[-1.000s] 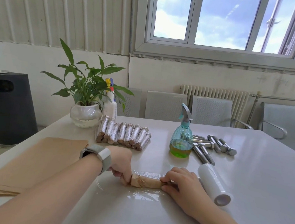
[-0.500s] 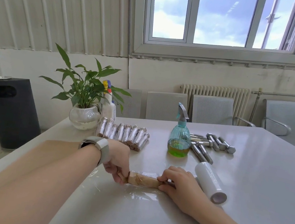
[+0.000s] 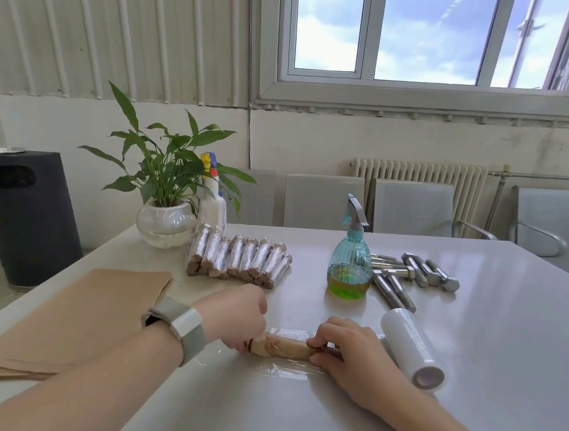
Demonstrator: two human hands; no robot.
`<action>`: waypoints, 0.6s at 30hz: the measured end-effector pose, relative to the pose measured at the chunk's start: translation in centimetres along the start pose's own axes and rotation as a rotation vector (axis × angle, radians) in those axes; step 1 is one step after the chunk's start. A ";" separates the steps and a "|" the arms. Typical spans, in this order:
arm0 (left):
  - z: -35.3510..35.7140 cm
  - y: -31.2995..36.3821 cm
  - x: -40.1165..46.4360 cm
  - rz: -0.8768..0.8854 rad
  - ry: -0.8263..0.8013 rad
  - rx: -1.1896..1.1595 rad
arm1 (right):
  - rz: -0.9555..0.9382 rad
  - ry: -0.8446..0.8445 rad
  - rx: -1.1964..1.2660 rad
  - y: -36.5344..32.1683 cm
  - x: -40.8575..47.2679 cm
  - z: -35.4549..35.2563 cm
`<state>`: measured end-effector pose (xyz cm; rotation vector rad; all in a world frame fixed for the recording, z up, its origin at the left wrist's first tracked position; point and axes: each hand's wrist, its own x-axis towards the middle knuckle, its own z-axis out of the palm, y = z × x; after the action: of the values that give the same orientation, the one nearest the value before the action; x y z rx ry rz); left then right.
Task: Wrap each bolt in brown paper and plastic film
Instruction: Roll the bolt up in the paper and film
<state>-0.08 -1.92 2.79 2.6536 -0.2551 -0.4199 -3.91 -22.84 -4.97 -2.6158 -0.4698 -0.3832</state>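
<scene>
A bolt wrapped in brown paper (image 3: 280,348) lies crosswise on a sheet of clear plastic film (image 3: 283,370) near the table's front. My left hand (image 3: 236,314) grips its left end and my right hand (image 3: 350,348) grips its right end. The white film roll (image 3: 409,346) lies just right of my right hand. A stack of brown paper sheets (image 3: 71,320) sits at the left. Several finished wrapped bolts (image 3: 238,259) lie in a row farther back. Several bare steel bolts (image 3: 408,277) lie at the back right.
A teal spray bottle (image 3: 351,259) with green liquid stands behind the film. A potted plant (image 3: 166,218) and a white spray bottle (image 3: 212,202) stand at the back left. Chairs (image 3: 411,207) line the far table edge; a black bin (image 3: 21,216) stands on the floor left.
The view has tilted and shifted a little. Both hands stay on the ends of the paper-wrapped bolt, which sits slightly closer to me on the film.
</scene>
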 end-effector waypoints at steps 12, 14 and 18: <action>4.2 -4.2 -2.2 -0.077 0.327 -1.067 | 0.023 -0.001 0.054 -0.3 0.0 -0.3; 5.1 -4.4 -2.4 -0.071 0.379 -1.195 | 0.020 0.000 0.052 -0.3 0.0 -0.2; 6.3 -4.2 -2.6 -0.038 0.461 -1.041 | 0.023 -0.007 0.041 -0.3 0.0 -0.2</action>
<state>-4.13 -0.07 -3.84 1.6518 0.1404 0.0722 -4.05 -22.73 -4.68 -2.5810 -0.4448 -0.3535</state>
